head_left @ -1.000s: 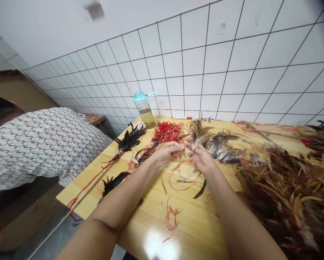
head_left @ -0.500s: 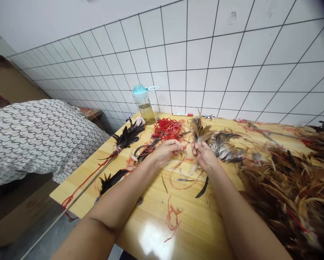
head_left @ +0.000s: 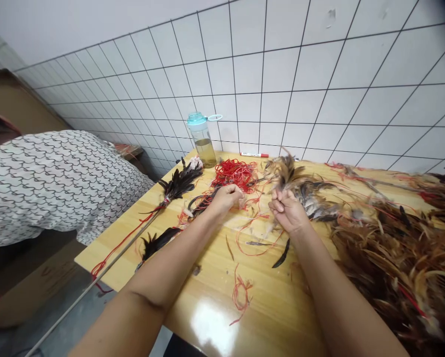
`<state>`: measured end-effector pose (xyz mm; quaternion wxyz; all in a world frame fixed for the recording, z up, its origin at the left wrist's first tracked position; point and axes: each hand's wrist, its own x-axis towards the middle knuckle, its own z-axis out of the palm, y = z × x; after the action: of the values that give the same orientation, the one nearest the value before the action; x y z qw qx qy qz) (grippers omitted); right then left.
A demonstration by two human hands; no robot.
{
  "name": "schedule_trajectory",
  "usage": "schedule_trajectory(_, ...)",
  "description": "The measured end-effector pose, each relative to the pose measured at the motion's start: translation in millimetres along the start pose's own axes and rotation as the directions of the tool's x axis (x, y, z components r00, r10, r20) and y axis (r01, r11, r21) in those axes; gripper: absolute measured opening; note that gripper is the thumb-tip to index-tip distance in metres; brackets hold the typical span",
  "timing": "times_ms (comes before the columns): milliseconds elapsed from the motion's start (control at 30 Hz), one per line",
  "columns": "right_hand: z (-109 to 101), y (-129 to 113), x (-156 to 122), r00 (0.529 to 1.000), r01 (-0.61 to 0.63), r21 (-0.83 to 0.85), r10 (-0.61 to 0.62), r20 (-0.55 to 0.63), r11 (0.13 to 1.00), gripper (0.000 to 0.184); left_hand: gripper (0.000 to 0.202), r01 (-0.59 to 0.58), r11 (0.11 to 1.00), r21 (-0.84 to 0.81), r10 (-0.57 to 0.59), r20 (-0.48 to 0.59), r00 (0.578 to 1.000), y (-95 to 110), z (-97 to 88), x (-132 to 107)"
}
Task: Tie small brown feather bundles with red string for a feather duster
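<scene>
My right hand (head_left: pixel 288 210) is closed on a small bunch of brown feathers (head_left: pixel 286 171) that stands up from its fingers above the wooden table (head_left: pixel 215 307). My left hand (head_left: pixel 228 196) is closed in a fist a hand's width to the left; it seems to pinch a red string (head_left: pixel 252 219) that trails down onto the table. A pile of red rubber bands (head_left: pixel 235 175) lies just beyond my left hand.
A large heap of brown feathers (head_left: pixel 401 248) covers the table's right side. A thin rod with black feathers tied on it (head_left: pixel 178 186) lies at the left. A clear bottle with a teal lid (head_left: pixel 203 141) stands by the tiled wall. A person in a patterned shirt (head_left: pixel 55 178) bends at the left.
My hands have drawn apart: the left one moved left and closed into a fist, the right one lifted the feather bunch slightly. The view shifted a little to the left.
</scene>
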<state>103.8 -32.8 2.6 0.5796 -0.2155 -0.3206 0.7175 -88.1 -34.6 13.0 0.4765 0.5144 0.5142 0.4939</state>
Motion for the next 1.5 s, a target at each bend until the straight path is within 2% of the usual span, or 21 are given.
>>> schedule_trajectory(167,-13.7,-4.3,3.7,0.999,-0.019,-0.063,0.018,-0.027,0.998,0.031,0.015,0.008,0.996,-0.089,0.000,0.079,0.997,-2.5,-11.2,6.2)
schedule_trajectory(333,-16.1,1.1,5.6,0.995,-0.086,-0.161,0.078,-0.058,0.983,0.033,0.013,-0.011,0.997,-0.073,0.017,0.085,0.996,-2.2,-16.1,5.3)
schedule_trajectory(433,-15.6,4.2,6.8,0.992,-0.098,-0.182,0.081,-0.098,0.978,0.038,0.018,-0.059,0.991,0.124,0.026,0.256,0.966,1.9,-22.9,2.1)
schedule_trajectory(500,-15.4,5.9,7.5,0.992,-0.094,-0.211,0.072,-0.108,0.973,0.040,0.020,-0.173,0.924,0.341,0.062,0.313,0.948,5.9,-31.8,3.9)
schedule_trajectory(533,-15.5,6.7,7.9,0.993,-0.088,-0.233,0.066,-0.103,0.968,0.040,0.020,-0.235,0.862,0.449,0.113,0.283,0.953,8.0,-38.2,7.0)
schedule_trajectory(567,-15.8,7.3,8.3,0.994,-0.079,-0.254,0.057,-0.091,0.964,0.040,0.019,-0.273,0.792,0.547,0.187,0.208,0.960,10.0,-46.1,11.8)
schedule_trajectory(633,-17.0,8.4,9.2,0.996,-0.069,-0.284,0.050,-0.074,0.956,0.040,0.017,-0.245,0.676,0.695,0.343,-0.003,0.939,13.0,-66.1,25.4)
schedule_trajectory(700,-19.3,9.3,10.2,0.996,-0.079,-0.299,0.063,-0.064,0.951,0.040,0.016,-0.111,0.655,0.747,0.390,-0.209,0.897,13.4,-88.8,41.4)
schedule_trajectory(767,-22.0,9.9,11.1,0.994,-0.106,-0.305,0.090,-0.067,0.946,0.039,0.013,-0.006,0.690,0.723,0.337,-0.314,0.888,10.5,-109.0,56.7)
schedule_trajectory(833,-24.5,10.2,11.7,0.990,-0.137,-0.306,0.116,-0.085,0.942,0.038,0.010,0.034,0.704,0.709,0.290,-0.331,0.898,4.6,-121.9,69.1)
schedule_trajectory(900,-26.3,10.3,12.0,0.986,-0.155,-0.301,0.130,-0.102,0.941,0.038,0.008,0.028,0.706,0.708,0.277,-0.313,0.908,-3.0,-126.5,78.6)
schedule_trajectory(1133,-27.6,10.5,12.5,0.990,-0.128,-0.319,0.100,-0.104,0.939,0.038,0.018,-0.069,0.671,0.739,0.291,-0.176,0.940,-27.7,-116.2,101.0)
schedule_trajectory(1200,-27.7,9.9,12.4,0.989,-0.132,-0.332,0.100,-0.110,0.934,0.038,0.020,-0.122,0.641,0.758,0.322,-0.122,0.939,-31.6,-113.6,104.7)
schedule_trajectory(1300,-28.3,8.8,12.1,0.985,-0.150,-0.345,0.109,-0.133,0.927,0.037,0.013,-0.191,0.598,0.778,0.378,-0.064,0.924,-32.5,-111.8,106.6)
schedule_trajectory(1333,-28.6,8.5,12.0,0.983,-0.157,-0.347,0.113,-0.144,0.925,0.037,0.011,-0.197,0.612,0.766,0.385,-0.071,0.920,-31.8,-112.0,106.3)
schedule_trajectory(1500,-30.8,8.7,12.2,0.982,-0.153,-0.373,0.097,-0.164,0.915,0.038,0.004,-0.175,0.800,0.574,0.325,-0.168,0.931,-29.1,-120.9,103.3)
